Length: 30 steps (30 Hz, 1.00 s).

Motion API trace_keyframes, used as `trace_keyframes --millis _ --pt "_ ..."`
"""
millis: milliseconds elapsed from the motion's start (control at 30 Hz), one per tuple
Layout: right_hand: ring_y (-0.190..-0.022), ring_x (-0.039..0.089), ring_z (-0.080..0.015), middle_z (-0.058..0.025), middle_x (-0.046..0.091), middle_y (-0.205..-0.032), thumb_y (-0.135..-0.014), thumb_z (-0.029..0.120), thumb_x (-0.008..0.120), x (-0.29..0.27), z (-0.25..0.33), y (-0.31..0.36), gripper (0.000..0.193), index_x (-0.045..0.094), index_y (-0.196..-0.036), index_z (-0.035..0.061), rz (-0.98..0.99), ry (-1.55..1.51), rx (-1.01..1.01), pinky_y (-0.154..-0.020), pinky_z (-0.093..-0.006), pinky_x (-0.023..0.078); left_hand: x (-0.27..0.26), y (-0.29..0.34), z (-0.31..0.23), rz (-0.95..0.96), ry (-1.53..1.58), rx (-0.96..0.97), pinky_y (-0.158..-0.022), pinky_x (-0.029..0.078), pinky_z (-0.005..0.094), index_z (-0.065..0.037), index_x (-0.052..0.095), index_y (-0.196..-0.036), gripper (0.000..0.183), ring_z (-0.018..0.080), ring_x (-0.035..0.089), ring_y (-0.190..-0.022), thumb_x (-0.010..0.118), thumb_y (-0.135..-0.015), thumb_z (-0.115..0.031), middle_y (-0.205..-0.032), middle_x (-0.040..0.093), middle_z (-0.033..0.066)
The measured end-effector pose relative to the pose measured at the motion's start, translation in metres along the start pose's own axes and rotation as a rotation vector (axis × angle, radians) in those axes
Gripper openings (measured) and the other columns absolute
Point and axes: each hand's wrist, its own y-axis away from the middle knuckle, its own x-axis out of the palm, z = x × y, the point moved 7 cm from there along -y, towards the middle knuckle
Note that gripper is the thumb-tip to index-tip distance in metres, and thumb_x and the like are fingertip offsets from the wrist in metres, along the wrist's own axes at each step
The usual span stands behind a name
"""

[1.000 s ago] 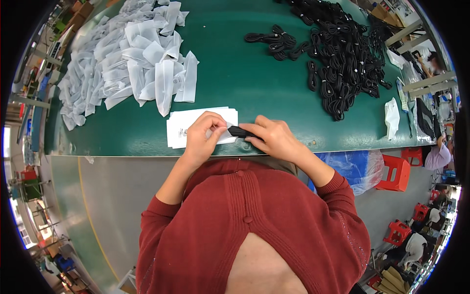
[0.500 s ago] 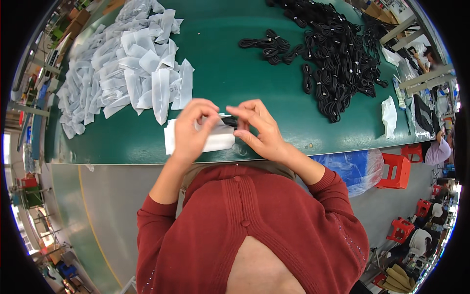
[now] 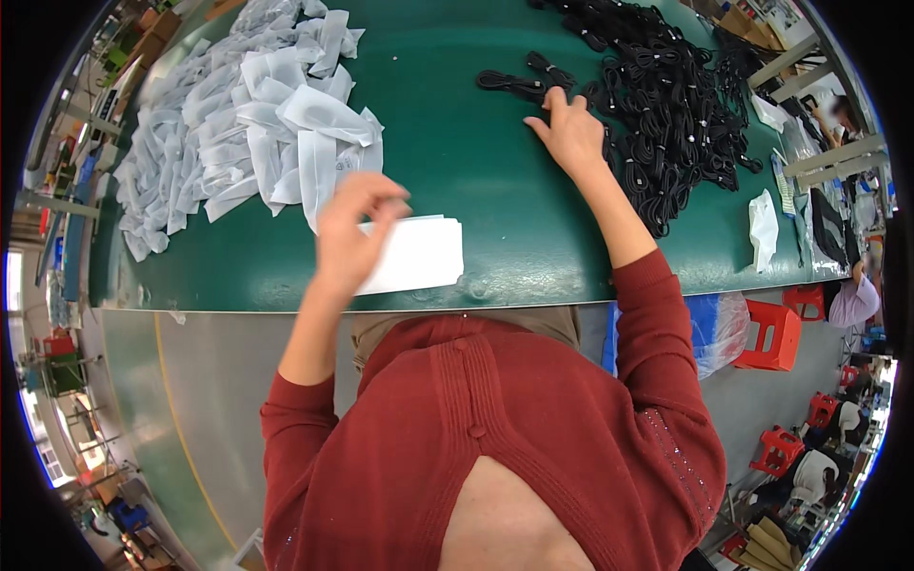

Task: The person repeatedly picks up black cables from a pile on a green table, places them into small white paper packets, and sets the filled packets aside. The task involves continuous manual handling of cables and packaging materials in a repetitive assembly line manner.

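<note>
My left hand (image 3: 352, 233), slightly blurred, is over the left end of a stack of flat white pouches (image 3: 424, 255) at the table's near edge. Its fingers are bent and apart, and I see nothing in them. My right hand (image 3: 575, 141) reaches out to the far right, fingers spread. Its fingertips are at a few coiled black cables (image 3: 509, 83) lying beside the big heap. On the left is a pile of filled, frosted whitish pouches (image 3: 228, 124), one lying slantwise on top at its near right.
A large heap of bundled black cables (image 3: 671, 124) covers the right of the green table (image 3: 447, 143). A crumpled white bag (image 3: 763, 228) lies near the right edge. Red stools (image 3: 769, 335) and a blue plastic-wrapped bundle (image 3: 706, 328) stand below. Another person (image 3: 852, 297) sits at far right.
My hands have parted. The right moved from the white stack out to the cables; the left drew slightly back. A pouch now lies on top of the left pile, and the dark cable between my hands is gone.
</note>
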Motion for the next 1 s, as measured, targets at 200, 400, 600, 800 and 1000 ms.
trace_keyframes --millis 200,400,600,800,1000 --pt "-0.070 0.065 -0.0441 -0.0222 0.065 -0.075 -0.092 0.023 0.060 -0.036 -0.040 0.036 0.028 0.045 -0.100 0.0006 -0.111 -0.077 0.297 -0.062 -0.0515 0.051 0.062 0.042 -0.001 0.143 -0.185 0.170 -0.072 0.048 0.0368 -0.002 0.065 -0.091 0.019 0.0265 0.059 -0.083 0.077 -0.076 -0.006 -0.090 0.062 0.0096" --pt "-0.059 0.047 -0.0020 -0.0025 0.067 -0.076 -0.100 0.013 0.050 -0.066 0.010 0.096 0.017 0.053 -0.113 0.0032 0.116 -1.171 0.462 -0.053 -0.0187 0.039 0.066 0.048 0.012 0.106 -0.187 0.053 -0.068 0.047 0.0320 -0.001 0.063 -0.083 0.011 0.0214 0.058 -0.073 0.072 -0.079 -0.001 -0.080 0.060 0.0080" --pt "-0.077 0.071 -0.0189 -0.0113 0.072 -0.084 -0.095 0.005 0.058 -0.079 0.084 0.140 0.020 0.055 -0.114 0.0003 0.277 -1.025 -0.027 -0.068 -0.0308 0.053 0.058 0.050 0.029 0.054 0.084 -0.190 -0.065 0.045 0.0268 0.000 0.062 -0.088 0.007 0.0148 0.054 -0.068 0.068 -0.085 -0.001 -0.078 0.060 0.0070" --pt "-0.068 0.066 -0.0298 -0.0126 0.067 -0.077 -0.090 0.008 0.062 -0.077 0.104 0.143 0.022 0.058 -0.111 0.0025 0.353 -0.778 -0.277 -0.061 -0.0379 0.051 0.057 0.051 0.033 0.033 0.153 -0.235 -0.067 0.044 0.0261 0.000 0.061 -0.089 0.007 0.0125 0.051 -0.069 0.068 -0.086 0.000 -0.080 0.061 0.0048" --pt "-0.073 0.067 -0.0198 -0.0081 0.068 -0.084 -0.094 0.011 0.062 -0.050 0.105 0.146 0.022 0.060 -0.114 0.0026 0.717 -1.127 0.087 -0.069 -0.0317 0.051 0.058 0.045 0.007 0.084 0.093 -0.039 -0.074 0.046 0.0317 -0.003 0.062 -0.086 0.009 0.0203 0.056 -0.087 0.069 -0.082 0.000 -0.095 0.064 0.0065"
